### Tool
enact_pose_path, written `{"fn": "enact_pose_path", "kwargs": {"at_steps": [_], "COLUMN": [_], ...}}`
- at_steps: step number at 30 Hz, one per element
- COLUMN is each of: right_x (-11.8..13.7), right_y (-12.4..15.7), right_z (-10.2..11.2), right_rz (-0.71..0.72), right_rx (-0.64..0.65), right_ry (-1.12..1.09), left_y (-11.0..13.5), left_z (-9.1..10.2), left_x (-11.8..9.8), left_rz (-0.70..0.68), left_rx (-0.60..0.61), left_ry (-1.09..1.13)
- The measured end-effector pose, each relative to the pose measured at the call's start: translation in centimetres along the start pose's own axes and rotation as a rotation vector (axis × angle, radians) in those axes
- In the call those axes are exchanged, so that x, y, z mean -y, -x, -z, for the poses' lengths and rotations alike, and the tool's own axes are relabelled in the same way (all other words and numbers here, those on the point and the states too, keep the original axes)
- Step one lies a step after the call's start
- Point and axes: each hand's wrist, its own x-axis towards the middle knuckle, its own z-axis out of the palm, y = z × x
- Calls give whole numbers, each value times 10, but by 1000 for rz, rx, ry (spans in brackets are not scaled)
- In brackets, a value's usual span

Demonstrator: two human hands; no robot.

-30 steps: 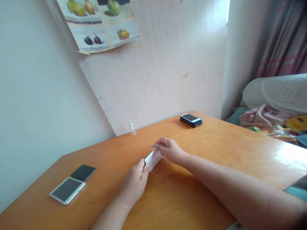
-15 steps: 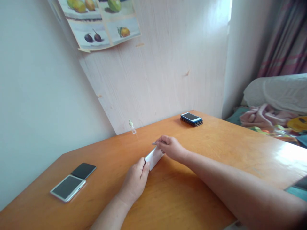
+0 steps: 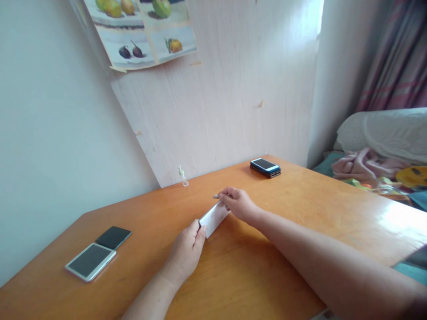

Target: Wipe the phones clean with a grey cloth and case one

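Over the middle of the table, a smartphone (image 3: 215, 218) is tilted on its long edge, its pale back turned towards me. My left hand (image 3: 185, 251) is closed round its near end, thumb on the pale back. At the far end, my right hand (image 3: 237, 204) is closed in a pinch against the phone's upper edge. A small greyish thing (image 3: 216, 196) pokes out past the right fingertips; it is too small to name. The phone's other side is hidden from me.
Two tablet-like devices, a white one (image 3: 90, 261) and a dark one (image 3: 114, 238), lie on the wooden table (image 3: 160, 222) at left. A clear pump bottle (image 3: 183, 177) stands near the wall. Stacked phones (image 3: 265, 167) lie at the back right. A bed with a pink blanket (image 3: 367, 164) is beyond.
The right hand has shifted very slightly along the phone's far edge, and a little more of the pale back shows. Both hands keep their hold; the view has moved slightly.
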Motion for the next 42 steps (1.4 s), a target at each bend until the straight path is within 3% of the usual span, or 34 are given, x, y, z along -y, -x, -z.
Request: {"fn": "enact_pose_path", "kwargs": {"at_steps": [2, 4, 20, 28, 42], "right_x": [-7, -13, -21, -10, 4], "right_y": [-12, -18, -16, -13, 7], "right_z": [10, 15, 26, 28, 10], "right_rz": [-80, -112, -80, 62, 261], "right_rx": [-109, -128, 116, 29, 184], "right_ry": [14, 42, 672, 723, 819], "left_y": [0, -1, -1, -3, 1], "left_z": [0, 0, 6, 8, 10], "left_x": [2, 3, -5, 0, -14], "left_rz": [-2, 1, 198, 243, 341], "left_rx": [1, -4, -69, -77, -34], "left_ry": [24, 60, 394, 497, 666]}}
